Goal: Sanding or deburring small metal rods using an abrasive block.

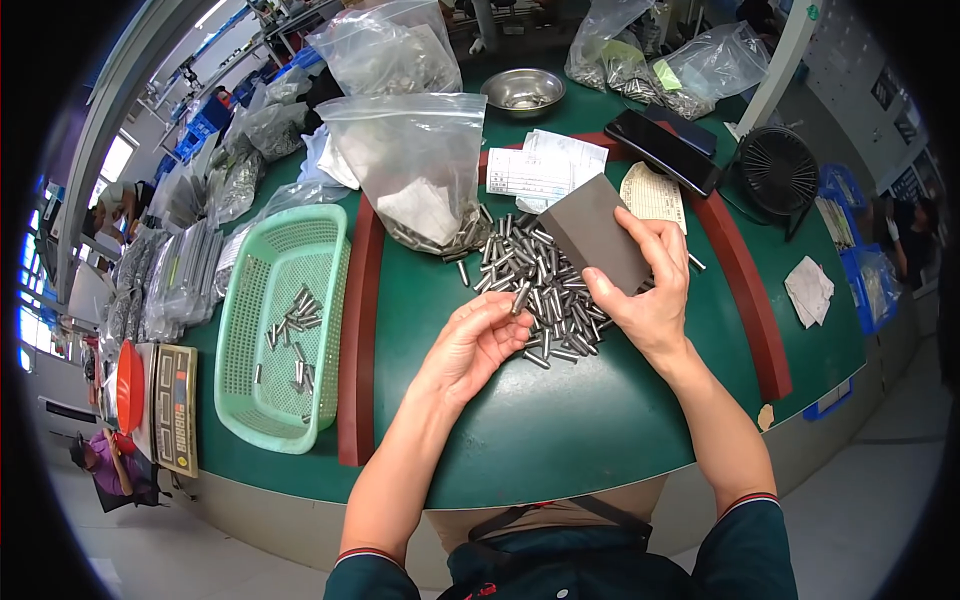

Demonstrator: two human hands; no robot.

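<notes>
My right hand (645,285) grips a flat dark grey rectangular block (592,237), held tilted over a heap of small metal pins (530,275) on the green table (520,420). My left hand (478,340) pinches one short metal pin (521,296) between thumb and fingers at the near edge of the heap. A clear plastic bag (420,165) with more pins and a paper slip stands open just behind the heap.
A light green plastic basket (240,370) holding several pins lies to the left, beyond a dark red rail (358,330). A steel bowl (523,90), papers (545,165), dark phones (665,145), a small black fan (778,172) and more bags stand behind. A scale (172,405) sits far left.
</notes>
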